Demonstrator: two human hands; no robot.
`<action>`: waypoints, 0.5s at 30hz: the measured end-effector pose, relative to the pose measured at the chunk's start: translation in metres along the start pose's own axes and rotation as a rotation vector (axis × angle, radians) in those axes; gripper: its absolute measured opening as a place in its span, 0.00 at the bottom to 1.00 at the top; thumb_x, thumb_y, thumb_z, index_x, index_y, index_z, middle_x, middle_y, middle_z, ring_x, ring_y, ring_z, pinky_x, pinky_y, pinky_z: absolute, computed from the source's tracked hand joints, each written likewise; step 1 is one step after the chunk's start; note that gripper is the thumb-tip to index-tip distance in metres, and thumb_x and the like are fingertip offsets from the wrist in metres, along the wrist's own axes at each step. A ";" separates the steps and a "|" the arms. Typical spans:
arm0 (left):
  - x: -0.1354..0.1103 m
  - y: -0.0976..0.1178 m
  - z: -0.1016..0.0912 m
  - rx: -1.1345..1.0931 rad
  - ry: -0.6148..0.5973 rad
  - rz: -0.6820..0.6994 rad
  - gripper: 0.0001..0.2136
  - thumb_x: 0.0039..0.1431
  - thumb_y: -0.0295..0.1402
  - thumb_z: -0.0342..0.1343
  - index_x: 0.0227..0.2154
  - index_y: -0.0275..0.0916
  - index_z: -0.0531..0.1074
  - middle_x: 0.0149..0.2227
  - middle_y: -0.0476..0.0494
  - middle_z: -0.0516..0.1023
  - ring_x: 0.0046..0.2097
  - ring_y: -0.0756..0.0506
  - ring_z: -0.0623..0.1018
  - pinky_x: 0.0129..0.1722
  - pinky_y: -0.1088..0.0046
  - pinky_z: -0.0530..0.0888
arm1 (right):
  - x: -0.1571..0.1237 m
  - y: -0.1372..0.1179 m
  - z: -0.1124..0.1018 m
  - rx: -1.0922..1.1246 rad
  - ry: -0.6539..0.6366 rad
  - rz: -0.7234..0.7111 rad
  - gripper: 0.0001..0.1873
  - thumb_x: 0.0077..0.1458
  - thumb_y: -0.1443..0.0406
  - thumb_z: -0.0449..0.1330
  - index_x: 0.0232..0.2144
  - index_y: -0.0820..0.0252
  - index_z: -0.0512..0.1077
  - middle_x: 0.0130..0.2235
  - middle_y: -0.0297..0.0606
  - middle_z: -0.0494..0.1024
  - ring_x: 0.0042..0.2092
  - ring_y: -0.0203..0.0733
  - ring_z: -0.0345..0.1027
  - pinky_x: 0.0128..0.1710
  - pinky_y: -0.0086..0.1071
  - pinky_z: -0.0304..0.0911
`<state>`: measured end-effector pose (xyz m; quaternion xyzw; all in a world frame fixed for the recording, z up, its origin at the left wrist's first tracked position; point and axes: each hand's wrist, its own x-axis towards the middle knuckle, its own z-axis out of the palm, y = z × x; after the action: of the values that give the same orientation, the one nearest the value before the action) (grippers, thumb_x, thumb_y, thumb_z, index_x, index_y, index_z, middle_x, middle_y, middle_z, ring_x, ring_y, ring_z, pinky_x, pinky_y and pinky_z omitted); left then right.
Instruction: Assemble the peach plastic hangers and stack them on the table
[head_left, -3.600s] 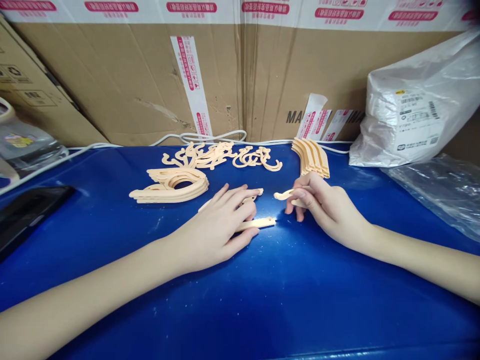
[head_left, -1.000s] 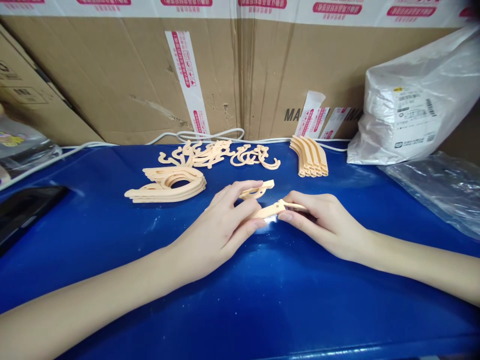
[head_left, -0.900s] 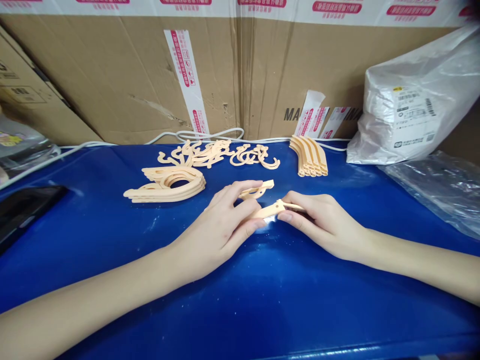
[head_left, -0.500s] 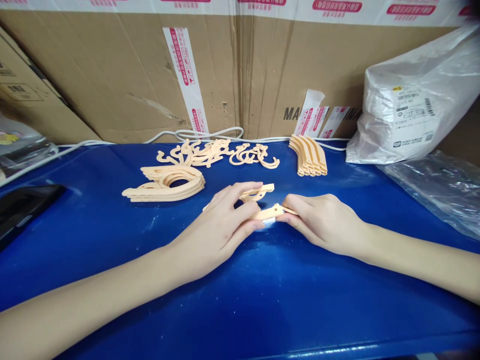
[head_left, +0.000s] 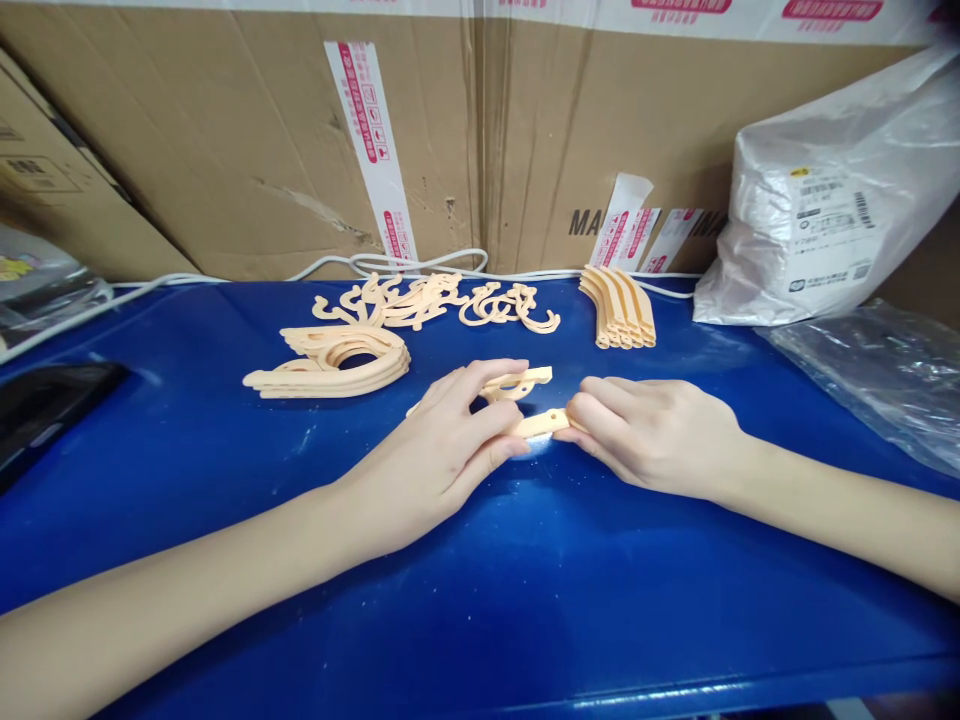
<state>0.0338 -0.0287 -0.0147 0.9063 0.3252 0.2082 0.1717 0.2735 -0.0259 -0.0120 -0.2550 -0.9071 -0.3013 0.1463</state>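
My left hand [head_left: 431, 455] is closed around a beige plastic hanger part [head_left: 541, 425], its thumb and fingers pinching the near arm, which has a small hole close to its end. The far arm of this part pokes out above my fingers; the rest lies under the palm. At the right end of the near arm, my right hand [head_left: 660, 435] is closed on a thin beige piece that its fingers mostly hide. Behind my left hand lies a stack of folded hanger frames [head_left: 330, 380]. Loose beige hooks [head_left: 420, 300] are heaped farther back.
Curved beige hanger arms [head_left: 619, 312] stand bundled at the back right. A white plastic bag [head_left: 795, 220] and clear film [head_left: 870, 375] lie on the right. A black phone-like object [head_left: 60, 415] rests at left. White cable [head_left: 420, 265] runs along the cardboard box [head_left: 262, 150] behind the blue table [head_left: 480, 620].
My right hand has rolled slightly and moved closer over the end of the hanger part, so the thin piece is now mostly covered. My left hand keeps its grip.
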 end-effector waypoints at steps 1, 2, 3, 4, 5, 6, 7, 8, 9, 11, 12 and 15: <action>0.000 0.000 0.000 -0.002 -0.001 0.003 0.11 0.70 0.36 0.42 0.37 0.40 0.67 0.62 0.42 0.59 0.63 0.41 0.62 0.61 0.57 0.63 | 0.000 0.000 0.000 -0.009 0.005 -0.005 0.20 0.69 0.62 0.43 0.26 0.59 0.64 0.22 0.32 0.67 0.22 0.34 0.58 0.22 0.32 0.46; 0.000 0.000 0.000 -0.002 -0.003 0.007 0.11 0.70 0.36 0.42 0.37 0.40 0.67 0.62 0.42 0.59 0.63 0.41 0.62 0.62 0.57 0.62 | 0.000 0.000 -0.001 -0.023 0.013 -0.012 0.19 0.69 0.63 0.44 0.26 0.59 0.64 0.22 0.32 0.67 0.22 0.34 0.57 0.22 0.32 0.46; 0.000 0.000 0.000 -0.001 -0.006 0.011 0.11 0.71 0.37 0.42 0.37 0.40 0.67 0.62 0.42 0.59 0.63 0.41 0.62 0.62 0.57 0.61 | 0.000 0.000 -0.001 -0.041 0.021 -0.021 0.18 0.68 0.63 0.46 0.26 0.59 0.65 0.22 0.32 0.66 0.22 0.34 0.57 0.23 0.32 0.47; 0.000 0.000 0.000 0.000 -0.010 0.017 0.11 0.71 0.37 0.42 0.37 0.40 0.67 0.62 0.42 0.60 0.63 0.42 0.61 0.63 0.57 0.61 | 0.000 0.000 -0.002 -0.065 0.029 -0.033 0.18 0.68 0.62 0.47 0.26 0.59 0.65 0.22 0.32 0.66 0.22 0.35 0.56 0.23 0.32 0.47; 0.000 0.000 0.000 0.001 -0.015 0.023 0.12 0.71 0.36 0.42 0.36 0.40 0.68 0.62 0.42 0.60 0.63 0.42 0.61 0.63 0.58 0.60 | 0.000 0.000 -0.003 -0.089 0.035 -0.048 0.17 0.67 0.62 0.48 0.26 0.59 0.65 0.22 0.32 0.66 0.23 0.35 0.56 0.23 0.32 0.47; 0.000 -0.001 0.000 0.002 -0.019 0.028 0.12 0.71 0.36 0.42 0.36 0.40 0.68 0.62 0.43 0.60 0.63 0.42 0.61 0.63 0.58 0.60 | 0.000 0.001 -0.003 -0.109 0.037 -0.063 0.17 0.67 0.62 0.49 0.26 0.59 0.66 0.22 0.33 0.66 0.23 0.36 0.55 0.23 0.32 0.47; 0.000 -0.001 0.000 0.003 -0.022 0.032 0.12 0.71 0.36 0.42 0.35 0.40 0.68 0.62 0.43 0.60 0.63 0.43 0.62 0.63 0.59 0.60 | 0.000 0.001 -0.004 -0.122 0.037 -0.073 0.17 0.66 0.61 0.49 0.25 0.59 0.66 0.22 0.33 0.66 0.23 0.36 0.55 0.23 0.32 0.48; 0.000 -0.001 0.000 0.002 -0.022 0.034 0.12 0.70 0.36 0.42 0.35 0.40 0.68 0.62 0.44 0.60 0.62 0.43 0.62 0.63 0.59 0.60 | 0.000 0.002 -0.004 -0.125 0.033 -0.079 0.17 0.66 0.61 0.50 0.25 0.59 0.66 0.23 0.33 0.66 0.24 0.36 0.55 0.23 0.33 0.48; -0.001 -0.002 0.000 0.002 -0.021 0.035 0.12 0.70 0.36 0.42 0.35 0.40 0.68 0.62 0.44 0.60 0.62 0.43 0.62 0.63 0.59 0.61 | 0.000 0.002 -0.004 -0.120 0.030 -0.080 0.18 0.66 0.61 0.49 0.25 0.59 0.67 0.23 0.33 0.66 0.24 0.36 0.55 0.24 0.33 0.48; -0.001 -0.002 0.000 0.005 -0.017 0.040 0.13 0.70 0.36 0.42 0.35 0.40 0.69 0.62 0.44 0.60 0.62 0.42 0.63 0.62 0.59 0.61 | -0.001 0.002 -0.003 -0.092 0.025 -0.068 0.18 0.67 0.60 0.49 0.25 0.59 0.67 0.23 0.33 0.67 0.25 0.36 0.55 0.24 0.33 0.48; -0.002 -0.002 0.000 0.008 -0.015 0.042 0.13 0.70 0.37 0.42 0.35 0.40 0.69 0.62 0.44 0.60 0.61 0.42 0.63 0.62 0.59 0.61 | 0.000 0.001 -0.003 -0.073 0.025 -0.059 0.18 0.67 0.60 0.49 0.26 0.59 0.68 0.24 0.33 0.67 0.25 0.36 0.56 0.25 0.33 0.48; -0.002 -0.003 0.001 0.024 -0.016 0.039 0.13 0.70 0.37 0.42 0.35 0.40 0.69 0.62 0.44 0.61 0.61 0.42 0.64 0.61 0.58 0.62 | 0.000 0.000 0.000 0.011 0.010 -0.022 0.18 0.67 0.60 0.48 0.26 0.59 0.68 0.24 0.33 0.68 0.25 0.35 0.59 0.25 0.33 0.49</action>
<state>0.0314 -0.0284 -0.0173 0.9162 0.3084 0.2003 0.1593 0.2733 -0.0256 -0.0117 -0.2426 -0.9106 -0.2995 0.1490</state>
